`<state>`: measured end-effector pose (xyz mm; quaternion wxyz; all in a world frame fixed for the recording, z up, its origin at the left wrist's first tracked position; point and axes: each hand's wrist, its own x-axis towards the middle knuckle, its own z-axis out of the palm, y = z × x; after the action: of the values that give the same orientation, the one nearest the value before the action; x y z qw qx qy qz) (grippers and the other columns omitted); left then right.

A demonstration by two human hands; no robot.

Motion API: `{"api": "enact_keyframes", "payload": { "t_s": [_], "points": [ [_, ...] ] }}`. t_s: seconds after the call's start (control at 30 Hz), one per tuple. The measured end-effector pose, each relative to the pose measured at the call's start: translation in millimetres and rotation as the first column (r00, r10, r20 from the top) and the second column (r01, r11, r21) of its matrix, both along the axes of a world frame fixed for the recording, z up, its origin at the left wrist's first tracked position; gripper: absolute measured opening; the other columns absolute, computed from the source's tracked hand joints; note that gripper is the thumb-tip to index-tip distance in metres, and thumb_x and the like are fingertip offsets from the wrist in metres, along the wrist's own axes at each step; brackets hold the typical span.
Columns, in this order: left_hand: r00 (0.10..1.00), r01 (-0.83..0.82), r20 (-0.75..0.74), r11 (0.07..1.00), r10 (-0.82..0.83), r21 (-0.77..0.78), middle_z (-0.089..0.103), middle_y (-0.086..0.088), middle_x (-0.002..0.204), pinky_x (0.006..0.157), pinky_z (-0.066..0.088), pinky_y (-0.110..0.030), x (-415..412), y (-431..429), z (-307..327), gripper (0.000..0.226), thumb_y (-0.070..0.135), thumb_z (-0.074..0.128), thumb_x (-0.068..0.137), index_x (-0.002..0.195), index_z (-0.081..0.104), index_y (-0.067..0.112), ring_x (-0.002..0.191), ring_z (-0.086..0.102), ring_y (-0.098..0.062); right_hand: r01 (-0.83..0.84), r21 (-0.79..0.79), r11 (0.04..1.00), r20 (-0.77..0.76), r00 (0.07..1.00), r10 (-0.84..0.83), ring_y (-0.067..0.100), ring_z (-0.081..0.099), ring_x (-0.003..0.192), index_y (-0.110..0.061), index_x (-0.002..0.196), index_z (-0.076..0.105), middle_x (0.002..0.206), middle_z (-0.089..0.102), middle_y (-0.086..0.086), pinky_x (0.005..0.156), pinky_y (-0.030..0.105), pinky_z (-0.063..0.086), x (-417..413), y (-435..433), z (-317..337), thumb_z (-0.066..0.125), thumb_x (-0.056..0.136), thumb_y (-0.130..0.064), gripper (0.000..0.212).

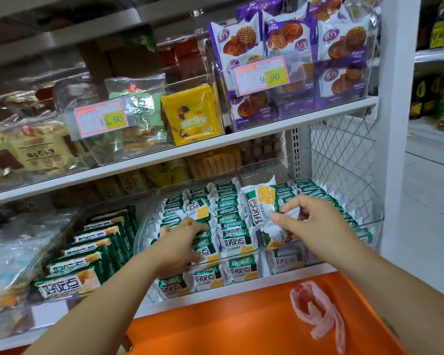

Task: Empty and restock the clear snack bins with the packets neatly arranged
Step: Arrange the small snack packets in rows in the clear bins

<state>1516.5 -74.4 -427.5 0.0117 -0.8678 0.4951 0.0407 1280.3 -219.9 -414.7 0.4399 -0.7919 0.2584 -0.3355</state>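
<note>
Shelf unit [180, 156]: white, three levels in view; wire mesh side panel [341, 160] at right.
Orange crate [241, 321]: just below the lowest shelf edge, cut off by the frame bottom. A crumpled pink-white plastic bag [315, 311] lies on it.
Upper shelf: a clear bin of purple packets [292, 47] with a 9.90 price tag [262, 75]. To its left a yellow packet [192, 114] and a 13.90 price tag [101, 119]. The far-left goods are blurred and unreadable.
Lowest shelf: middle bin [149, 224] and right bin [377, 221], both clear and side by side. Green-and-white packets [228, 201] stand on edge in rows running front to back. Both forearms cross the bin fronts and hide the near packets. The right bin's contents are largely covered by the right hand.
Left hand [182, 242]: inside the middle bin, fingers and thumb curled around a few packets of the left row.
Right hand [315, 221]: thumb and forefinger pinch the lower end of the held packet [260, 201].
Held packet: raised above the divide between the two bins. Its long axis is near upright, top leaning slightly right, printed face toward the camera.
</note>
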Motion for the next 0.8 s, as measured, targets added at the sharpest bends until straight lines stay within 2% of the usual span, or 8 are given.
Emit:
{"api": "enact_keyframes", "payload": {
  "t_s": [0.1,0.2,0.3,0.37,0.47,0.57,0.7,0.8],
  "points": [
    [0.999,0.011,-0.041,0.999,-0.013,-0.052,0.036,0.008,0.125,0.095,0.023,-0.033,5.5,-2.5,3.3,0.065,0.026,0.071,0.084,0.139,0.037,0.034,0.118,0.046,-0.018,-0.002,0.009,1.000,-0.002,1.000,0.002,0.013,0.042,0.053,-0.029,0.079,0.060,0.058,0.044,0.001,0.054,0.027,0.034,1.3,-2.1,-1.3,0.071,0.081,-0.039,0.015],
    [0.999,0.005,-0.036,0.998,-0.007,-0.060,0.035,0.009,0.135,0.090,0.015,-0.032,7.6,-4.8,0.5,0.065,0.030,0.067,0.088,0.143,0.033,0.038,0.124,0.040,-0.015,-0.002,0.012,1.000,-0.001,1.000,0.002,0.016,0.045,0.056,-0.028,0.079,0.060,0.059,0.045,0.002,0.057,0.029,0.037,3.7,-2.0,-1.4,0.072,0.081,-0.038,0.015],
    [1.000,0.004,-0.009,1.000,-0.004,0.008,0.022,0.009,0.149,0.104,0.016,-0.042,6.8,-5.0,-7.0,0.066,0.038,0.055,0.094,0.149,0.019,0.040,0.135,0.022,-0.017,-0.003,0.011,1.000,-0.004,1.000,0.003,0.014,0.044,0.055,-0.027,0.080,0.060,0.060,0.045,0.002,0.056,0.028,0.036,5.8,-0.1,-1.3,0.071,0.081,-0.037,0.015],
    [0.999,0.000,-0.050,0.997,0.004,0.073,0.004,0.013,0.158,0.113,0.004,-0.056,2.8,-2.8,-13.2,0.067,0.037,0.045,0.099,0.152,0.004,0.036,0.145,0.004,-0.018,-0.010,0.013,1.000,-0.014,1.000,0.010,0.013,0.042,0.054,-0.027,0.081,0.060,0.060,0.045,0.002,0.054,0.027,0.035,5.7,1.5,-1.7,0.071,0.082,-0.038,0.015],
    [0.997,-0.004,-0.082,0.995,0.012,0.105,-0.012,0.014,0.159,0.111,-0.013,-0.058,2.6,2.9,-14.7,0.067,0.035,0.037,0.102,0.152,-0.008,0.034,0.146,-0.016,-0.016,-0.018,0.014,1.000,-0.010,1.000,0.018,0.012,0.041,0.053,-0.027,0.081,0.060,0.060,0.044,0.001,0.054,0.027,0.035,4.3,2.6,-1.6,0.071,0.082,-0.038,0.015],
    [0.995,-0.012,-0.095,0.997,0.020,0.080,-0.011,0.015,0.158,0.109,-0.018,-0.058,7.9,8.2,-12.5,0.066,0.041,0.035,0.102,0.152,-0.008,0.036,0.145,-0.018,-0.015,-0.012,0.014,1.000,-0.002,1.000,0.012,0.013,0.044,0.054,-0.027,0.080,0.061,0.059,0.044,0.001,0.056,0.028,0.037,3.0,1.0,-1.5,0.071,0.081,-0.037,0.015],
    [1.000,-0.001,0.018,0.995,-0.001,0.105,-0.009,0.018,0.158,0.109,-0.016,-0.061,9.8,11.6,-21.6,0.067,0.055,0.032,0.098,0.151,-0.004,0.039,0.146,-0.016,-0.016,-0.005,0.006,1.000,0.002,1.000,0.005,0.015,0.045,0.054,-0.028,0.079,0.061,0.057,0.044,0.000,0.059,0.030,0.041,2.6,-0.7,-2.6,0.072,0.081,-0.037,0.015],
    [1.000,-0.018,0.024,0.995,0.016,0.101,-0.007,0.016,0.159,0.111,-0.013,-0.063,10.9,7.9,-22.1,0.063,0.053,0.032,0.099,0.152,0.001,0.040,0.147,-0.013,-0.018,-0.006,0.001,1.000,-0.012,1.000,0.006,0.015,0.045,0.055,-0.028,0.080,0.061,0.059,0.046,0.002,0.059,0.030,0.040,3.5,0.8,-2.6,0.071,0.081,-0.038,0.015]
  ]
}}
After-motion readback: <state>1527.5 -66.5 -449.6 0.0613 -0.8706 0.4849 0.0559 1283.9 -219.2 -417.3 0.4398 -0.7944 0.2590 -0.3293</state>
